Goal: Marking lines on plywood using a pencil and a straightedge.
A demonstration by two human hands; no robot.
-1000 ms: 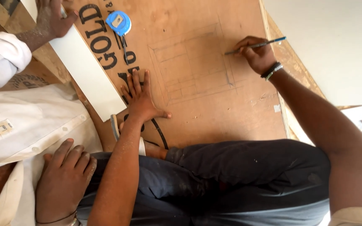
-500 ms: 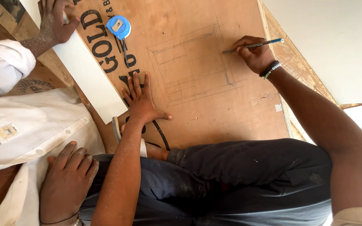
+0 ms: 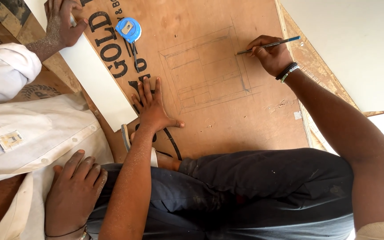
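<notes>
My right hand (image 3: 270, 55) grips a blue pencil (image 3: 274, 44), its tip touching the right edge of a pencilled rectangle sketch (image 3: 205, 71) on a brown plywood sheet (image 3: 227, 120). A beaded band circles that wrist. My left hand (image 3: 153, 106) lies flat on the plywood, fingers spread, just left of the sketch's lower corner. My knee in dark trousers (image 3: 245, 186) rests over the sheet's near edge.
A blue tape measure (image 3: 128, 29) lies on the plywood above my left hand. A co-worker in a white shirt (image 3: 36, 133) sits at left, with one hand (image 3: 63, 22) on a long white board (image 3: 96, 82) and the other hand (image 3: 74, 191) on my leg. A pale floor (image 3: 356, 40) lies to the right.
Hardly anything differs. The pencil tip stays at the sketch's right edge, my left hand stays flat, and the view has shifted slightly.
</notes>
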